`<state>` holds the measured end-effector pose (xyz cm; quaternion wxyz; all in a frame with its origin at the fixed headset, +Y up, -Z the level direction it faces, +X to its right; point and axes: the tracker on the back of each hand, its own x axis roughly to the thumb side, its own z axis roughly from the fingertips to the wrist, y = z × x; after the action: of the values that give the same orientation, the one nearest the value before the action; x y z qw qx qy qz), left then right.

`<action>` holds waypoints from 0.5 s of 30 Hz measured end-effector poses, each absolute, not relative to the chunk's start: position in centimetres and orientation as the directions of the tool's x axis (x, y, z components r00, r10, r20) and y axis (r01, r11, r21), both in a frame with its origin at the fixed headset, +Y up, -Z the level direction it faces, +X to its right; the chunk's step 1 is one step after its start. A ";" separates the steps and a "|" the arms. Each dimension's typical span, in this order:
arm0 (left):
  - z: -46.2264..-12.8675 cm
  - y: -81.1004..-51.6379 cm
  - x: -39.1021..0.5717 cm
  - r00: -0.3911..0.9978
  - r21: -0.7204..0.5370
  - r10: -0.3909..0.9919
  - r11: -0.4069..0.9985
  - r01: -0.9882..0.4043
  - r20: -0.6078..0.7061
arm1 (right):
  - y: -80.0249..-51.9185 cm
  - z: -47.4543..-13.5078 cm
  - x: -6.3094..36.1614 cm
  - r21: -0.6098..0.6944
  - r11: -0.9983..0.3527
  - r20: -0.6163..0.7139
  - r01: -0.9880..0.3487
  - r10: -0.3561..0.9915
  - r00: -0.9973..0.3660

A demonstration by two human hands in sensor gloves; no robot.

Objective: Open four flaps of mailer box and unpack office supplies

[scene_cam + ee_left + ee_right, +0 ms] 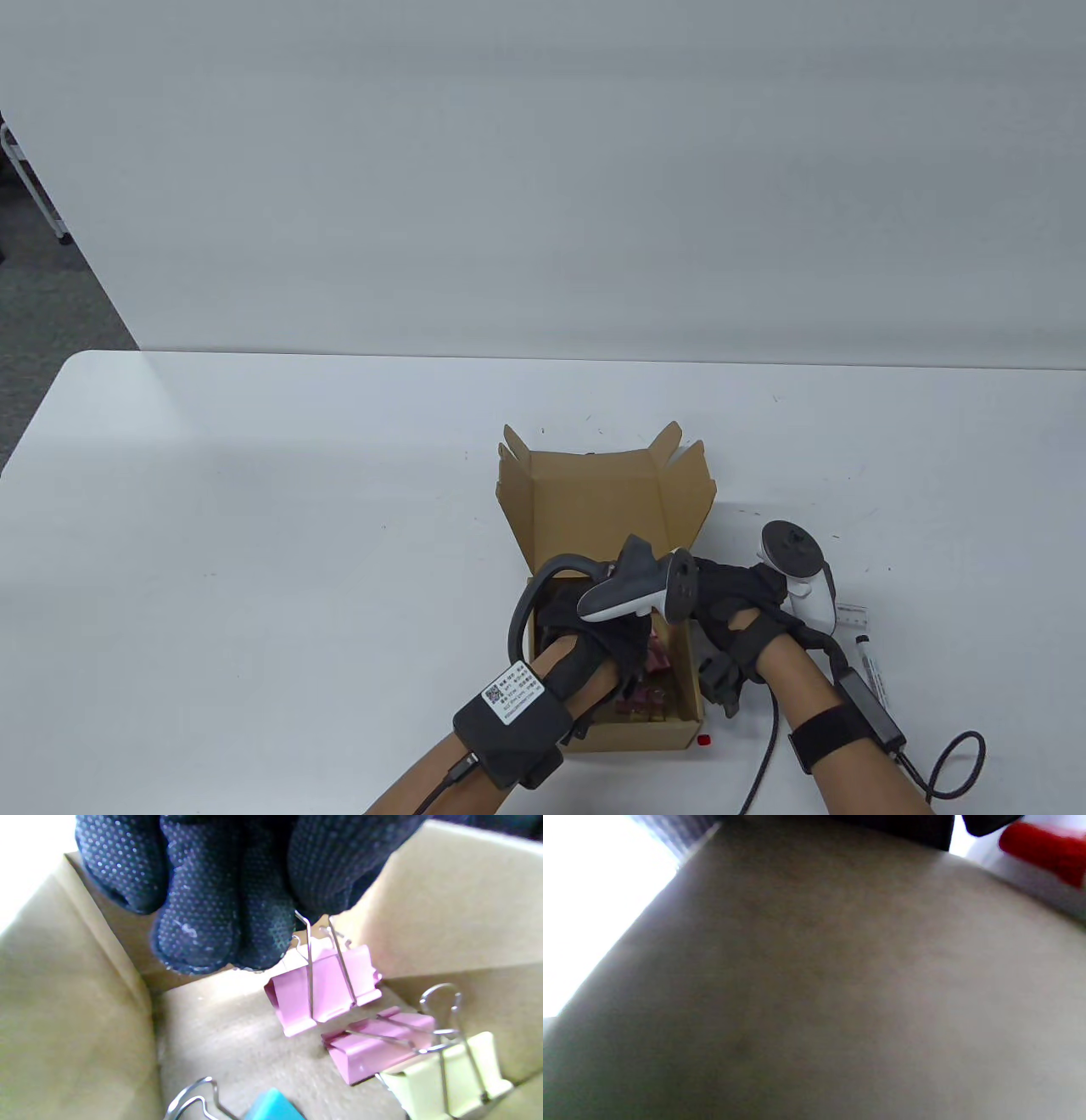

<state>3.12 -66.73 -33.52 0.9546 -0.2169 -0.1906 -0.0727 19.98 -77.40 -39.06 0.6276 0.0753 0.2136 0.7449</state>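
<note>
Pink and lifted a little off the cardboard floor, one binder clip (324,984) is hanging by its wire handles from the fingertips (254,938) of the left hand (594,632), which is reaching down into the open mailer box (594,501) near the table's front edge. To do this well, I think the pinch should be staying firm on both wire loops while the clip is rising straight up, because the thin wires may be slipping on the glove.

The right hand (738,620) is pressing on the outside of the box's right wall; how wide its fingers are I cannot tell.

A second pink clip (373,1048), a pale yellow clip (445,1073) and a blue clip (271,1107) are lying close below, the first two overlapping, so handles may be catching. Outside, a marker (872,671) and a small red piece (703,740) are lying beside the box.
</note>
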 end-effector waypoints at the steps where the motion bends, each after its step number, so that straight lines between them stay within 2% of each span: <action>1: -33.3 -66.1 2.7 0.917 -0.379 -0.042 0.902 0.205 0.396 | -77.4 -39.1 20.0 0.413 -0.121 -0.156 -0.903 0.967 -0.201; 5: -32.8 -63.2 0.4 0.924 -0.345 0.015 0.930 0.127 0.382 | -77.4 -39.0 20.0 0.413 -0.120 -0.156 -0.903 0.967 -0.200; 10: -32.9 -59.7 -5.4 0.959 -0.280 0.053 0.959 0.029 0.279 | -77.4 -39.0 20.0 0.412 -0.118 -0.156 -0.903 0.968 -0.197; 15: -33.8 -59.2 -12.0 0.990 -0.231 0.041 0.973 -0.008 0.137 | -77.5 -39.0 19.9 0.412 -0.112 -0.158 -0.904 0.969 -0.192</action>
<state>-12.05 -59.16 -33.77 0.9907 -0.1156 -0.0706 0.0123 19.95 -77.48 -38.99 0.6313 0.0752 0.2135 0.7418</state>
